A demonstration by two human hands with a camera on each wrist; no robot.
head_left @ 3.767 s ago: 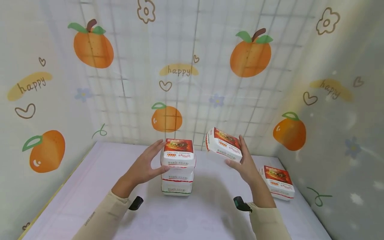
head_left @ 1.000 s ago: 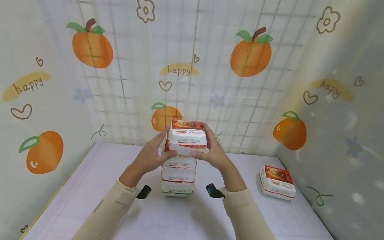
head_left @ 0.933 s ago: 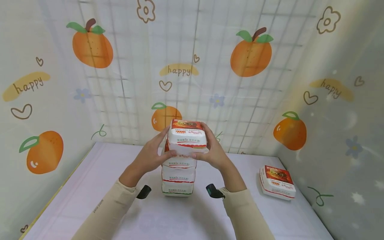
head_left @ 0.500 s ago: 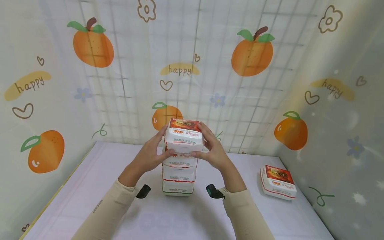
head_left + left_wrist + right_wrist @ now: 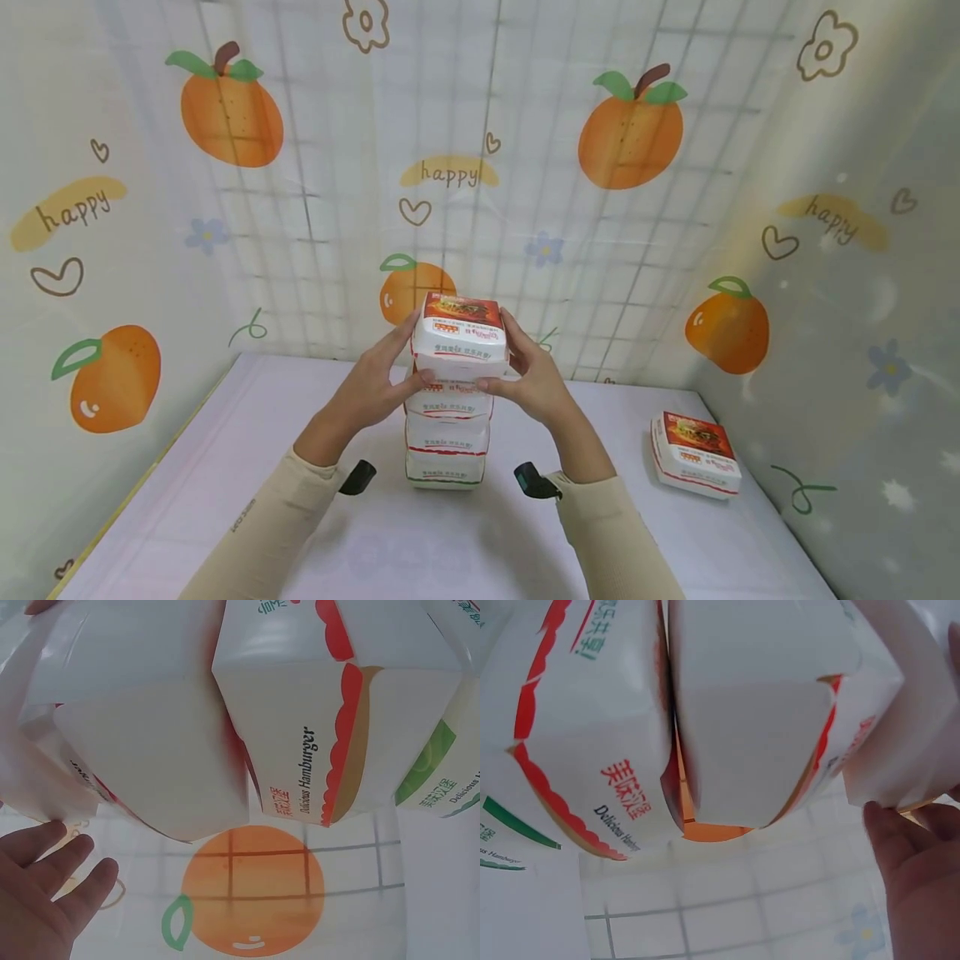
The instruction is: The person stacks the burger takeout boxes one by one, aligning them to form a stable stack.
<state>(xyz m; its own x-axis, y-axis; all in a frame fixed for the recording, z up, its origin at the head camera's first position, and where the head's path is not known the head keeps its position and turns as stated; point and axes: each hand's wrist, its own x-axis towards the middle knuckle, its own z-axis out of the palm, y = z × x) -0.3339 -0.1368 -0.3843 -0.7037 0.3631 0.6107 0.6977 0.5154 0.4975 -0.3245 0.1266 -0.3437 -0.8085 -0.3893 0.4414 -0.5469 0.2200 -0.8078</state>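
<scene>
Both hands hold a white hamburger box with a red burger picture on its lid, at the top of a stack of matching boxes. My left hand has its fingers along the box's left side and its thumb at the lower front edge. My right hand mirrors it on the right side. In the left wrist view, fingertips meet the edge of the held box. The right wrist view has fingertips at the opposite edge of that box. The lowest box in the stack carries a green line.
Another hamburger box lies alone near the right edge of the white table. Behind rises a curtain printed with oranges, with a wire grid showing through.
From the right, my right hand has brought a box over the stack, where both hands now hold it. In the last second it has shifted slightly left and straightened over the boxes below.
</scene>
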